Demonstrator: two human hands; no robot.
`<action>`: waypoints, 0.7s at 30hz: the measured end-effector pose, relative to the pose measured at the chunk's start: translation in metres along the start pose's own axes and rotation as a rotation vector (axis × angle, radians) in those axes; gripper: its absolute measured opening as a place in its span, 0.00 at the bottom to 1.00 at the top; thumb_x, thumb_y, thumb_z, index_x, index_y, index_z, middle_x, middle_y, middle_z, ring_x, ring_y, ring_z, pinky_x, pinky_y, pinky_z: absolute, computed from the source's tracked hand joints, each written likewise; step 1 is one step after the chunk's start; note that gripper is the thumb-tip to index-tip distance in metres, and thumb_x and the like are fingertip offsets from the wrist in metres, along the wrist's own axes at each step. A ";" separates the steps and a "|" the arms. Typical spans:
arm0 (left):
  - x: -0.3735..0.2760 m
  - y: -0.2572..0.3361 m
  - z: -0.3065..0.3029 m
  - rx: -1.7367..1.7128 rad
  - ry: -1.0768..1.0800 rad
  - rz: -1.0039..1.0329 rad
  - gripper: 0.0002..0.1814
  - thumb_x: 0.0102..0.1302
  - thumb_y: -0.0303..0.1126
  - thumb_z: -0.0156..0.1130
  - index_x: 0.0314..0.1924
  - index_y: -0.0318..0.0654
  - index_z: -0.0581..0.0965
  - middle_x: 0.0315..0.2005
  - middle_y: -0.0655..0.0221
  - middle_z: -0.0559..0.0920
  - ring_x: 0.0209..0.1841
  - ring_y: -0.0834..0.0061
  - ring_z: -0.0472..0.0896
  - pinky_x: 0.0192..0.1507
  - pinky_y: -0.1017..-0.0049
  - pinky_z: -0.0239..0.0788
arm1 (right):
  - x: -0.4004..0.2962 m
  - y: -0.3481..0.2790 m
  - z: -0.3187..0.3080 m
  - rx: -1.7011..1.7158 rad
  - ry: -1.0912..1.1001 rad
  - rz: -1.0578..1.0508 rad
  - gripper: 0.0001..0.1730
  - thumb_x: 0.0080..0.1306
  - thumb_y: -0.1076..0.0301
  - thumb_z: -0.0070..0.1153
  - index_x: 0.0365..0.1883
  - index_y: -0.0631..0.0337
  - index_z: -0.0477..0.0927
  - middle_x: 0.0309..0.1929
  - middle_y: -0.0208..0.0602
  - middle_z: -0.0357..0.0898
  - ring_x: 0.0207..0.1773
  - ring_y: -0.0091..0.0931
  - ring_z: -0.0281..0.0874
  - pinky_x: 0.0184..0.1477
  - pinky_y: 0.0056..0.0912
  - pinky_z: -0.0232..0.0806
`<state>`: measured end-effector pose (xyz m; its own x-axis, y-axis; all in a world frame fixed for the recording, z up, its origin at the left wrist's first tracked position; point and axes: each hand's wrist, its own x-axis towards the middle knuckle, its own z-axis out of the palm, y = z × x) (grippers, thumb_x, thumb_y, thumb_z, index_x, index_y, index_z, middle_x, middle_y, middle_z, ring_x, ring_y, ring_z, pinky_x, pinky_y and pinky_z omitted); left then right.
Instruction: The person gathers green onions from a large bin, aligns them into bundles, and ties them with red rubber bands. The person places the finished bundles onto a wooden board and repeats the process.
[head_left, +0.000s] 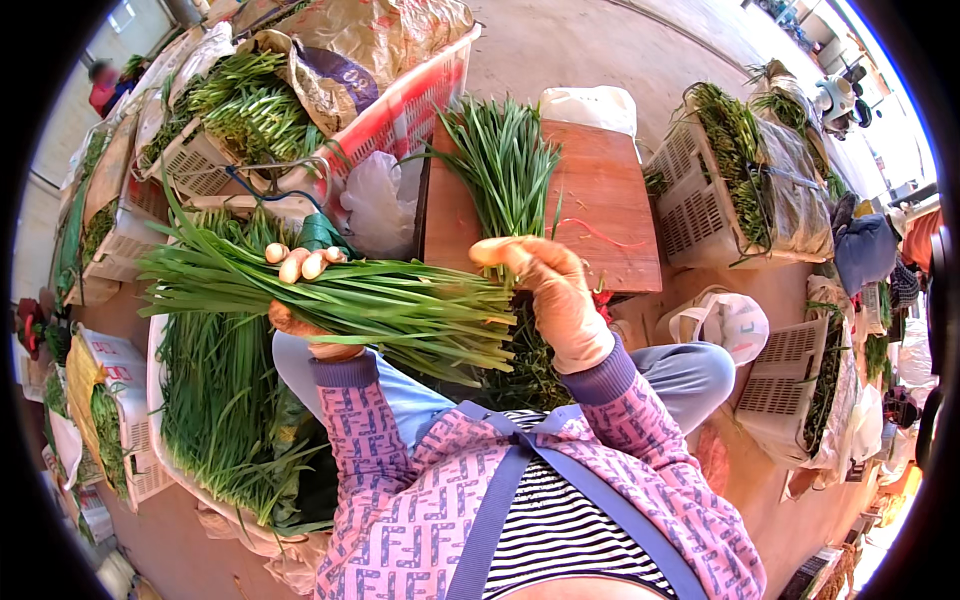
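Observation:
My left hand (304, 300) is closed round the middle of a bunch of long, flat green leaves, likely garlic chives (397, 296), held crosswise with the pale cut ends to the right. By those ends is my right hand (544, 300), its fingers bent and pointing left; whether it pinches a stem is hard to tell. Just beyond it, a second leafy bunch (502, 165) lies on a reddish wooden board (600, 195), tips pointing away. A thin red tie (600, 229) rests on the board. Below my left hand, a white crate (156, 405) holds more long leaves.
A red and white plastic crate (420, 97) and a clear plastic bag (373, 202) stand beyond the left of the board. Crates of greens (686, 202) line the right. A white bag (724, 326) sits by my right knee. A person (103, 86) is far off at upper left.

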<state>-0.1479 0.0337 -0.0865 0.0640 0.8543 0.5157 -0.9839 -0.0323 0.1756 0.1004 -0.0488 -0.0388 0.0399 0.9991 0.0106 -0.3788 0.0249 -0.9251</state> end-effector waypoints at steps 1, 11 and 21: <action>0.000 0.000 0.001 0.002 -0.008 -0.013 0.20 0.61 0.26 0.61 0.54 0.42 0.70 0.38 0.77 0.78 0.45 0.73 0.77 0.64 0.65 0.61 | 0.002 0.002 -0.009 -0.060 0.022 -0.068 0.16 0.72 0.61 0.55 0.47 0.64 0.83 0.42 0.33 0.84 0.46 0.20 0.78 0.51 0.27 0.68; 0.000 0.001 -0.011 -0.001 -0.040 -0.025 0.26 0.55 0.26 0.66 0.55 0.43 0.69 0.37 0.78 0.77 0.45 0.75 0.76 0.64 0.65 0.60 | -0.023 -0.056 -0.014 -0.965 -0.186 -0.424 0.22 0.58 0.53 0.67 0.46 0.57 0.85 0.44 0.37 0.85 0.45 0.36 0.78 0.48 0.39 0.65; -0.002 0.003 -0.008 0.015 -0.051 -0.016 0.25 0.57 0.28 0.65 0.55 0.44 0.67 0.37 0.79 0.74 0.42 0.76 0.72 0.62 0.63 0.59 | 0.003 0.005 0.005 -0.149 -0.204 0.005 0.11 0.72 0.67 0.55 0.43 0.66 0.83 0.39 0.33 0.82 0.49 0.23 0.77 0.50 0.24 0.68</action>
<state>-0.1523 0.0356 -0.0935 0.0884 0.8273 0.5548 -0.9801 -0.0271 0.1966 0.0943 -0.0457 -0.0416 -0.1552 0.9855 0.0684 -0.2375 0.0300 -0.9709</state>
